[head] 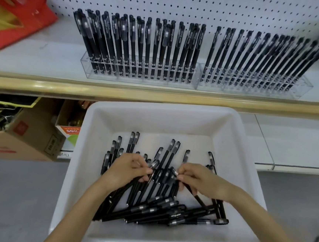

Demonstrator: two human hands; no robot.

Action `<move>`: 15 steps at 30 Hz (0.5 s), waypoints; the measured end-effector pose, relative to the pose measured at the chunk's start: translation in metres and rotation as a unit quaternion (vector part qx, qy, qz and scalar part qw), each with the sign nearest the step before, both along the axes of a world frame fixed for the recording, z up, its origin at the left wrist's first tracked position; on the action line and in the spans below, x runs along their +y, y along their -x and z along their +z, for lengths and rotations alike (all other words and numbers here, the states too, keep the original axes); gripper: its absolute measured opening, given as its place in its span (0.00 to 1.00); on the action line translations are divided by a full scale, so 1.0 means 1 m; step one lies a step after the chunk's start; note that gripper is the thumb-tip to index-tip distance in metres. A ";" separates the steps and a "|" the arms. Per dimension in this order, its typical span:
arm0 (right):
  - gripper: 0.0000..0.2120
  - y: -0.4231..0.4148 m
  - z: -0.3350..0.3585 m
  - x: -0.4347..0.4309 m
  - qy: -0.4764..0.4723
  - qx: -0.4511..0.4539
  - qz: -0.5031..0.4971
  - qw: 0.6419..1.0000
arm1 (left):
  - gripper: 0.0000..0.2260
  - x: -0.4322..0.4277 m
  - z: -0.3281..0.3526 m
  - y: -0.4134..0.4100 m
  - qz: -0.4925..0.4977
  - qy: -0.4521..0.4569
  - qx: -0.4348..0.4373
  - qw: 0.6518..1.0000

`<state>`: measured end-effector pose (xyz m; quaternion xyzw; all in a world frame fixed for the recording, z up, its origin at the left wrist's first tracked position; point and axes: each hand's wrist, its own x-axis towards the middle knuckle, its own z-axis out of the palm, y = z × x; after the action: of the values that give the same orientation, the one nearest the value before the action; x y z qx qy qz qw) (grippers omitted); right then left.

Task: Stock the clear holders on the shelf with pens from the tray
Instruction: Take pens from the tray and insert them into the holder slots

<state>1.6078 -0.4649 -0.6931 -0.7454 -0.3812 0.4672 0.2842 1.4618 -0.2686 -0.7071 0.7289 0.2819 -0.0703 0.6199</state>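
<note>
The shelf (45,53) runs across the far side, with the white tray (89,118) just below and in front of it. On the shelf the left holder (139,79) and the right holder (254,88) stand side by side, both crowded with upright black pens. Loose pens (156,211) lie heaped in the tray's near half, many with caps towards the shelf. The left hand (129,171) pinches one pen near its cap, and the right hand (198,179) pinches another. The holders lie straight ahead and up, and each hand is nearer the holder on its own side.
</note>
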 end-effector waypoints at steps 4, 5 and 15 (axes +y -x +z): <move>0.05 -0.025 0.042 0.023 -0.108 0.015 -0.094 0.990 | 0.05 0.005 0.035 -0.034 0.044 -0.035 -0.066 0.996; 0.05 -0.032 0.053 0.028 -0.131 0.021 -0.114 0.985 | 0.05 0.006 0.044 -0.042 0.065 -0.035 -0.082 0.994; 0.08 -0.083 0.128 0.054 -0.277 0.066 -0.199 0.938 | 0.06 0.015 0.140 -0.106 0.053 -0.047 -0.176 0.982</move>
<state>1.6908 -0.4105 -0.5647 -0.6655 -0.3197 0.3253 0.5909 1.5675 -0.2537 -0.5676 0.7426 0.2093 0.1055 0.6274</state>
